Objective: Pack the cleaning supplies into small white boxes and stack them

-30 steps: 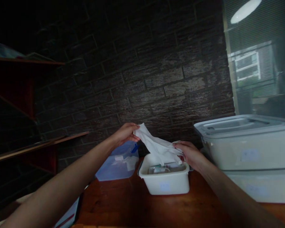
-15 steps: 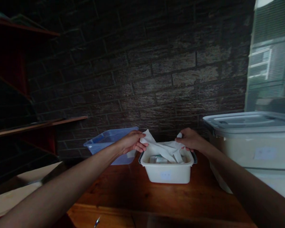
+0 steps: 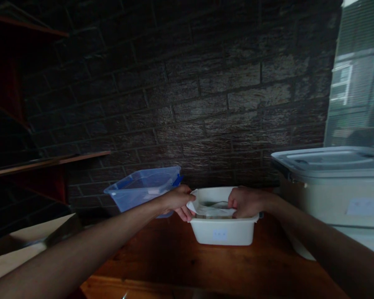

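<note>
A small white plastic tub (image 3: pixel 238 234) with a pale label on its front stands on the wooden surface. Across its opening, low between my hands, hangs a thin white cloth (image 3: pixel 210 211). My left hand (image 3: pixel 180 201) pinches the cloth's left end at the tub's left rim. My right hand (image 3: pixel 244 201) reaches over the right side of the tub, its closed fingers on the other end of the cloth. Whatever lies under the cloth in the tub is mostly hidden.
A translucent blue bin (image 3: pixel 127 201) stands behind my left forearm. Large lidded boxes (image 3: pixel 330 199) are stacked at the right. An open cardboard box (image 3: pixel 40 232) is at lower left, below a wall shelf (image 3: pixel 50 161). A dark brick wall (image 3: pixel 187 104) rises behind.
Both hands have lowered the white cloth into the tub's opening. My right hand has moved down inside the rim, and the cloth now sags flatter between the hands.
</note>
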